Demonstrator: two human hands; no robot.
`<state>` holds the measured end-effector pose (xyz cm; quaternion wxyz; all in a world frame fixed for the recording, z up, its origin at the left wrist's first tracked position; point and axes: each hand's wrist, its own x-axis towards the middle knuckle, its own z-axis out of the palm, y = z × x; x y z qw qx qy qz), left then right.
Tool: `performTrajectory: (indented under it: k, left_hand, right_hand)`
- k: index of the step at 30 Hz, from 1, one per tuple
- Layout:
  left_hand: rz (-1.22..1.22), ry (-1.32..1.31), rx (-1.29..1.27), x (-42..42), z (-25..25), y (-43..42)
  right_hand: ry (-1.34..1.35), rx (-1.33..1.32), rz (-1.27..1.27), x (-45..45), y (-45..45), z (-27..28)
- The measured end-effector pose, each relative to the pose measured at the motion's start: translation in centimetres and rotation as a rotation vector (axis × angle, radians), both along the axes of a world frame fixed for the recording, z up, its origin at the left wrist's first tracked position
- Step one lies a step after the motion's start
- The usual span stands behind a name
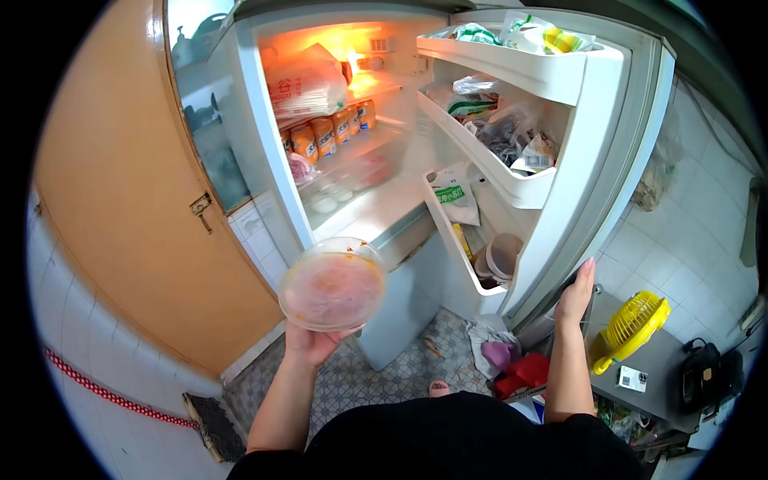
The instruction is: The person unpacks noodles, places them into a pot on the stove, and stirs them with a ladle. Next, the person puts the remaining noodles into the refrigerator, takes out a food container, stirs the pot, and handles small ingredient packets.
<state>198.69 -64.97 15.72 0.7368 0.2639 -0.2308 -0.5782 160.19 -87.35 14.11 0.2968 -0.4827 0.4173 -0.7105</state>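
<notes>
My left hand holds a round, clear-lidded container from below, with reddish food inside and a few orange bits near its rim. It is in front of the open fridge. To the right, my right hand is raised at the outer edge of the open fridge door, its fingers stretched out and nothing seen in them. Whether it touches the door is unclear. Inside the fridge are a white plastic bag, several orange cans and a clear drawer.
Door shelves hold bagged items and a tub. A yellow fan, a phone and a black bag are on a grey table at right. A wooden door stands left; cloths lie low near the fridge door.
</notes>
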Motion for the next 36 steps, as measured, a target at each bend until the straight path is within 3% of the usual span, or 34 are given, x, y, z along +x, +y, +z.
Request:
performTrajectory:
  k: [7, 9, 13, 19, 23, 30, 36]
  left_hand:
    - [0.07, 0.087, 0.006, 0.6, 0.1, 1.2]
    - [0.051, 0.088, -0.051, 1.6, -0.5, 1.9]
    - [0.128, 0.088, -0.068, 2.3, -1.2, 3.7]
    - [0.329, -0.024, -0.084, 1.7, -2.2, 7.1]
    - [0.503, 0.013, -0.035, -0.1, -1.4, 8.4]
    - [0.719, 0.204, -0.056, -4.6, -1.5, 10.6]
    - [0.939, 0.206, -0.15, -9.8, -2.4, 13.2]
  right_hand:
    - [-0.03, 0.005, 0.267, 4.8, 4.6, -3.1]
    - [0.13, -0.208, 0.235, 8.2, 6.9, -3.2]
    - [0.191, 0.008, 0.654, 12.0, 7.0, -9.2]
    - [0.53, -0.071, 0.958, 21.3, 4.4, -5.9]
    - [0.607, -0.033, 1.092, 28.2, 2.4, -4.9]
    - [0.845, -0.215, 0.979, 35.0, 1.0, -2.4]
    - [0.736, -0.26, 1.084, 36.5, -1.3, -3.8]
